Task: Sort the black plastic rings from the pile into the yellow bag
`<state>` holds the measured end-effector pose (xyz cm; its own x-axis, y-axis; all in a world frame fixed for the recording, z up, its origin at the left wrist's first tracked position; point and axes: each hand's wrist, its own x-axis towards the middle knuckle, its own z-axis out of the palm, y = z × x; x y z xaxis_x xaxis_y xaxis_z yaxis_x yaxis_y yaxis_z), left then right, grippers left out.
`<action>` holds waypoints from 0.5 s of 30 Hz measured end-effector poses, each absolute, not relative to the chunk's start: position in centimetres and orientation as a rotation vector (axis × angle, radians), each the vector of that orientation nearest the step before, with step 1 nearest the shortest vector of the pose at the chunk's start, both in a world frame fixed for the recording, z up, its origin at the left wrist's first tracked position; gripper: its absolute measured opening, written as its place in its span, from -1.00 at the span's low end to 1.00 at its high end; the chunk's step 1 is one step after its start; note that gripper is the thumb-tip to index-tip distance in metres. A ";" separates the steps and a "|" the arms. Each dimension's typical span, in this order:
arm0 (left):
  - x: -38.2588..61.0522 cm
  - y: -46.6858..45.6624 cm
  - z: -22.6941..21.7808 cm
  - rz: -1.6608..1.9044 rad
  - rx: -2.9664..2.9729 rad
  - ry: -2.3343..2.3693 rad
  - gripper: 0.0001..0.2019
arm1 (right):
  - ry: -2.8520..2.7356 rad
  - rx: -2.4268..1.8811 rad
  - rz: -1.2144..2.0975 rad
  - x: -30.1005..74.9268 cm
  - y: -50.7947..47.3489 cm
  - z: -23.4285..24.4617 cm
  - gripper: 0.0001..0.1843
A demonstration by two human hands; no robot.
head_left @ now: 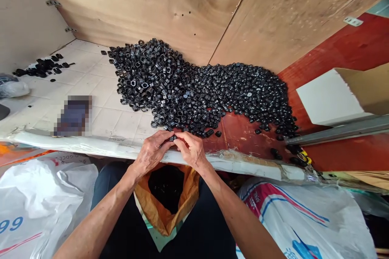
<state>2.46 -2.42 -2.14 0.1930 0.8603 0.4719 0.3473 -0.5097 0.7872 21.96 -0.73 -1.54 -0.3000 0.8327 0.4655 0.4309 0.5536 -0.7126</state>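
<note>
My left hand and my right hand meet at the table's near edge, fingertips pinched together on a small black plastic ring. Just beyond them a large heap of black plastic rings spreads across the table, joined on the right by a heap of black caps. Below my hands, between my knees, an orange bag hangs open with dark parts inside.
Plywood walls close the back. A small pile of black parts lies far left, a phone near the front edge, a cardboard box and a metal rail at right. White woven sacks flank my legs.
</note>
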 end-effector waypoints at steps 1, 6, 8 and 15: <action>2.5 -2.4 -2.3 1.298 1.971 1.120 -0.72 | -1.930 -1.054 0.558 22.0 -0.7 -1.7 -0.65; 2.4 -2.4 -2.7 1.310 2.013 1.153 -0.72 | -1.893 -1.087 0.589 21.8 -0.7 -1.5 -0.61; 2.5 -2.4 -2.7 1.317 2.024 1.183 -0.73 | -1.888 -1.068 0.638 21.8 -0.9 -1.1 -0.60; 2.5 -2.5 -2.6 1.287 1.999 1.257 -0.74 | -1.879 -1.062 0.699 21.9 -1.1 -0.3 -0.64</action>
<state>2.47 -2.46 -2.60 0.1502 0.8692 0.4711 0.4508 -0.4843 0.7499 21.94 -1.07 -0.27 -0.2824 0.8728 0.3980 0.4005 0.4843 -0.7779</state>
